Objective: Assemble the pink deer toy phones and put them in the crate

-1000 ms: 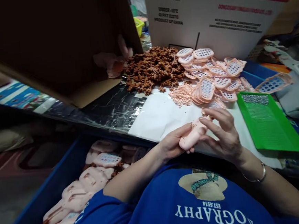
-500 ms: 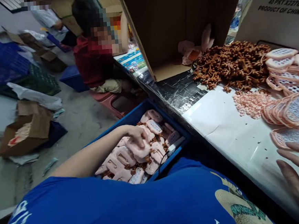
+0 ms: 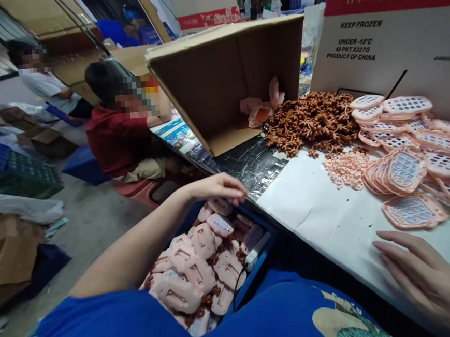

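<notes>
My left hand (image 3: 221,187) hovers above the far end of a blue bin (image 3: 265,256), fingers loosely stretched and nothing visible in them. Pink plastic casings (image 3: 196,269), some with oblong slots, fill the bin, and small brown plastic pieces (image 3: 208,299) lie among them. At the right, my right hand (image 3: 424,272) rests open over the white table surface (image 3: 309,198), holding nothing. Just beyond its fingertips lies a pink panel with a grey keypad (image 3: 413,211). A fanned stack of similar panels (image 3: 396,170) is farther back.
On the table are a heap of brown pieces (image 3: 314,117), a pile of small pink rings (image 3: 347,169) and pink perforated plates (image 3: 436,139). An open cardboard box (image 3: 222,85) lies on its side behind. A person in red (image 3: 117,135) sits at the left.
My left hand has let go of a pink casing and risen out of the bin toward the table. My right hand stays open over the table. The view has shifted to the right and up.
</notes>
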A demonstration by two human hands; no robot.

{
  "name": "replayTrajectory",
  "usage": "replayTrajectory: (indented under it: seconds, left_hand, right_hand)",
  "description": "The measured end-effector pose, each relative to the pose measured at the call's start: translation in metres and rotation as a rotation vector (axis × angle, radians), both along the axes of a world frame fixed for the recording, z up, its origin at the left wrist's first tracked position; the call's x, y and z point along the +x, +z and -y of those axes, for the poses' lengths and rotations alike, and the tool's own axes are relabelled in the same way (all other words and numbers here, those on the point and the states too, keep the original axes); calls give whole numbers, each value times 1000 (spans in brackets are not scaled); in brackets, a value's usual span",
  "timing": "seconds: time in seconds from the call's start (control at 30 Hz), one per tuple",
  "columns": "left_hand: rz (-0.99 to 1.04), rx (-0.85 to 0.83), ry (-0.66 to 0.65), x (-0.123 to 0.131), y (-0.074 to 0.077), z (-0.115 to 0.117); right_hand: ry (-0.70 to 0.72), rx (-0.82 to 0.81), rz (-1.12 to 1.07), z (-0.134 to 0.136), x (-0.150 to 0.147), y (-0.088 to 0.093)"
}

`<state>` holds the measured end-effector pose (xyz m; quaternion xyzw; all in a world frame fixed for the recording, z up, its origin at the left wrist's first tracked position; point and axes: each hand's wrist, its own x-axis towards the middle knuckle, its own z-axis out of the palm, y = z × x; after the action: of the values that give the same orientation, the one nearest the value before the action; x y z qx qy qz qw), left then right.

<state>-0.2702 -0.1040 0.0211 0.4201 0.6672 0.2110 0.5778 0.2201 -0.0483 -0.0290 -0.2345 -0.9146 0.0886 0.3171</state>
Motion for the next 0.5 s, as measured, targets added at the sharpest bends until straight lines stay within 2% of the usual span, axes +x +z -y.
replayTrajectory:
  seconds: [0.03, 0.07, 0.1, 0.2, 0.3, 0.4, 0.5]
  left_hand:
    - [-113, 174, 9, 3, 6, -24]
    - [-270, 327, 78, 4, 11, -49]
    - [-351, 403, 140, 5, 14, -74]
    - [-545, 556, 321, 1, 14, -148]
    - [-712, 648, 454, -4, 8, -209]
    - [-774, 657, 507, -6, 0, -250]
    - [-748, 648, 537, -11, -5, -271]
  right_hand:
    - [10, 0, 9, 0, 0, -4]
    - [14, -2, 15, 0, 0, -7]
    - [14, -5, 19, 0, 0, -11]
    - [4, -19, 25, 0, 0, -21]
    - [20, -26, 30, -2, -2, -26]
    - [17, -51, 17, -5, -3, -26]
    - [5, -75, 5, -6, -5, -24]
